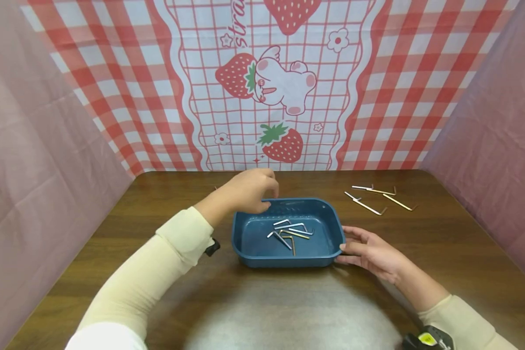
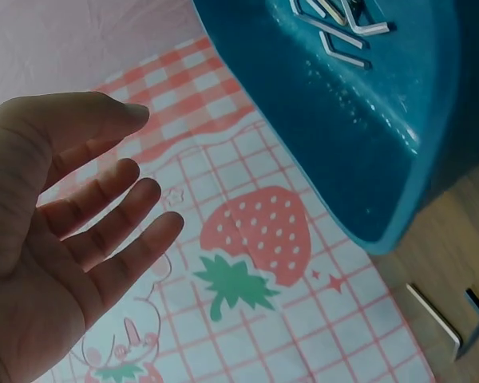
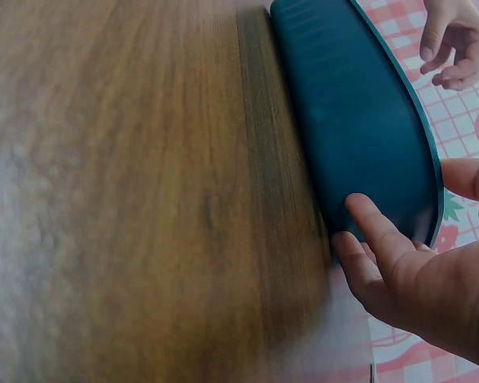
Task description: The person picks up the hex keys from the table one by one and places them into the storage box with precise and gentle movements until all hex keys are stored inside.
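A blue tray (image 1: pixel 288 261) with several hex keys (image 1: pixel 293 231) lying inside it stands on the table. Above its far left rim hangs my left hand (image 1: pixel 253 190), fingers loosely bent and holding nothing. The left wrist view shows that hand (image 2: pixel 88 207) with its palm bare, apart from the tray (image 2: pixel 303 144). My right hand (image 1: pixel 374 253) holds the tray's right side near the front corner, thumb at the rim. In the right wrist view, the right hand's fingertips (image 3: pixel 363 211) rest against the tray's outer wall (image 3: pixel 359 112).
Several loose hex keys (image 1: pixel 367 206) lie on the table (image 1: pixel 179 301) to the tray's right, at the back. A small reddish tip (image 1: pixel 216 187) shows behind my left forearm. A red-checked strawberry cloth (image 1: pixel 148 73) hangs behind the table, with pink cloth (image 1: pixel 48 146) at both sides.
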### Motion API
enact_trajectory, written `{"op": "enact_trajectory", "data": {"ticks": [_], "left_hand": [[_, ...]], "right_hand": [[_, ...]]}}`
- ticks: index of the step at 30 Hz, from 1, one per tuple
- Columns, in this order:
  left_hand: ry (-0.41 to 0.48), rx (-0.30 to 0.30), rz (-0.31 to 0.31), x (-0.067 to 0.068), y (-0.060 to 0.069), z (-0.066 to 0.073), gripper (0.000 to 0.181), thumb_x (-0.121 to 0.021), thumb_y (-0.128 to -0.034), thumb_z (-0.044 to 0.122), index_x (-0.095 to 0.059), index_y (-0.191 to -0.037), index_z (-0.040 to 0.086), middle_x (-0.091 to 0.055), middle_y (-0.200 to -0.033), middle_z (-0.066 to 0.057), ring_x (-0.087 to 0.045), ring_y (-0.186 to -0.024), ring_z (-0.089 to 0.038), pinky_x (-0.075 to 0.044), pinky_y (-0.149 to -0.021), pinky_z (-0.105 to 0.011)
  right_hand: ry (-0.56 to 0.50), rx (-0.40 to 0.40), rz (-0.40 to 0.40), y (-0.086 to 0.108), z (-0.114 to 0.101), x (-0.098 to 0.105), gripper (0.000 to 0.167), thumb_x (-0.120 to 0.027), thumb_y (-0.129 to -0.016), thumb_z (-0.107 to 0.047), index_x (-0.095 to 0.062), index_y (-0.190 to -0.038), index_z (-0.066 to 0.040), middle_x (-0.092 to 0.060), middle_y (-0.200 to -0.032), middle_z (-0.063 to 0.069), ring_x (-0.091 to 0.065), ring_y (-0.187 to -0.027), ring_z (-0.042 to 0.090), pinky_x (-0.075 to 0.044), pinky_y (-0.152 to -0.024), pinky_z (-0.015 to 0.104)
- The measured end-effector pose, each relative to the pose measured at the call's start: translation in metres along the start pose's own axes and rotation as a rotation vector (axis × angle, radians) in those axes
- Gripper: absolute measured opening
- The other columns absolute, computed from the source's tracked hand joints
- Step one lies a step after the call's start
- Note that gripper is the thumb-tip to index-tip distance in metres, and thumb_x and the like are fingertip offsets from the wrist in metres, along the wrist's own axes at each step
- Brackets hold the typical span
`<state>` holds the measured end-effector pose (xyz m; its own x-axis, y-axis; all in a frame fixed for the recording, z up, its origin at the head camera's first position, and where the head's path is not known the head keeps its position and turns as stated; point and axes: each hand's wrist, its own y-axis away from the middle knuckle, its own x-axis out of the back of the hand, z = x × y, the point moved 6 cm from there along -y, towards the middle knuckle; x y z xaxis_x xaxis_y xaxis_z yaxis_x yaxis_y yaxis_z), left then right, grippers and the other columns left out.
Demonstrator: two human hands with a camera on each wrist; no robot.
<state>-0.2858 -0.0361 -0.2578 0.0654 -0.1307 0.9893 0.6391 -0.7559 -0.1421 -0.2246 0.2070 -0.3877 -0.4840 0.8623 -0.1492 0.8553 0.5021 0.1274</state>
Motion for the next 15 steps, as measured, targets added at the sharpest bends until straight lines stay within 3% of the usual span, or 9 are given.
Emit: {"op": "enact_trajectory", "data": {"ticks": [7,15], "left_hand": [[0.004,0.066,0.055,0.003,0.018,-0.019,0.024,-0.08,-0.0764,0.013,-0.073,-0.1,0.012,-0.059,-0.102,-0.004,-0.056,-0.089,-0.018,-0.052,-0.079,-0.033],[0.035,0.133,0.095,0.002,0.034,-0.043,0.025,-0.082,-0.0744,0.009,-0.075,-0.099,0.01,-0.06,-0.103,-0.006,-0.057,-0.092,-0.021,-0.052,-0.079,-0.037]], "right_hand": [[-0.002,0.001,0.007,0.0,0.001,0.0,0.074,-0.051,-0.096,-0.002,-0.001,-0.147,0.015,-0.02,-0.143,0.04,-0.061,-0.109,0.026,-0.048,-0.095,0.046],[-0.004,-0.006,0.012,-0.001,-0.001,0.0,0.074,-0.052,-0.097,-0.003,-0.002,-0.148,0.014,-0.013,-0.148,0.039,-0.061,-0.11,0.025,-0.049,-0.095,0.045]]}}
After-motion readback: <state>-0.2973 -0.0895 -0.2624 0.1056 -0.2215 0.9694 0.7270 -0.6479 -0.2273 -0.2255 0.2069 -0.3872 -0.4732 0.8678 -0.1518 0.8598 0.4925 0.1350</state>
